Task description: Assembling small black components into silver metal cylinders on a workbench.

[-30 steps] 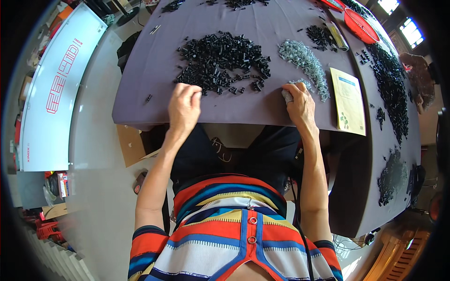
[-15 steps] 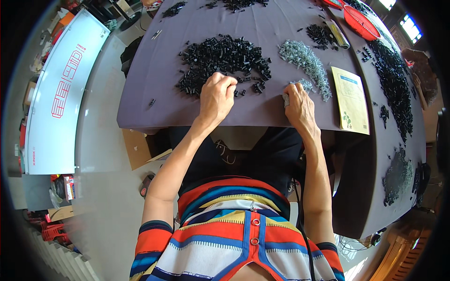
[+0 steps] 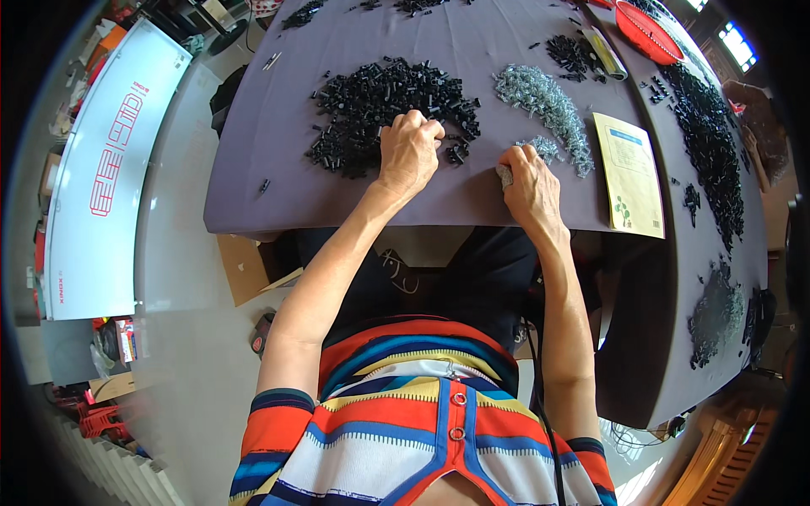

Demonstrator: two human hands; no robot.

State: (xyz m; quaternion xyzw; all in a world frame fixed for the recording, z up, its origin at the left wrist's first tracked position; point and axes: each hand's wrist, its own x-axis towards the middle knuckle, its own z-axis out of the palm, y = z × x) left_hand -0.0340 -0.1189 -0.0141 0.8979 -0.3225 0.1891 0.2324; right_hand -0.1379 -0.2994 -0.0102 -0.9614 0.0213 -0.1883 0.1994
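Note:
A heap of small black tube-like plastic pieces (image 3: 371, 105) lies on the cloth-covered table. My left hand (image 3: 409, 152) is at the heap's near right edge, its fingers closed in a pinch; whatever they hold is hidden. Farther right, my right hand (image 3: 535, 187) is closed low over the cloth near the table's front edge. A greyish, rough-looking patch (image 3: 504, 174) shows by its thumb, too small to name. Just beyond that hand is a little cluster of clear small pieces (image 3: 545, 149), beside a larger curved heap of clear small pieces (image 3: 544, 99).
To the right lies a yellow paper packet (image 3: 629, 181). A red basket (image 3: 648, 34) stands at the far right, near a long spread of black pieces (image 3: 704, 143). Another person's arm (image 3: 753, 156) shows at the right rim. A large white box (image 3: 114, 177) is at left.
My left hand has shifted right and slightly farther away along the black heap's edge. My right hand has moved a little left, away from the clear pieces. The view has shifted slightly.

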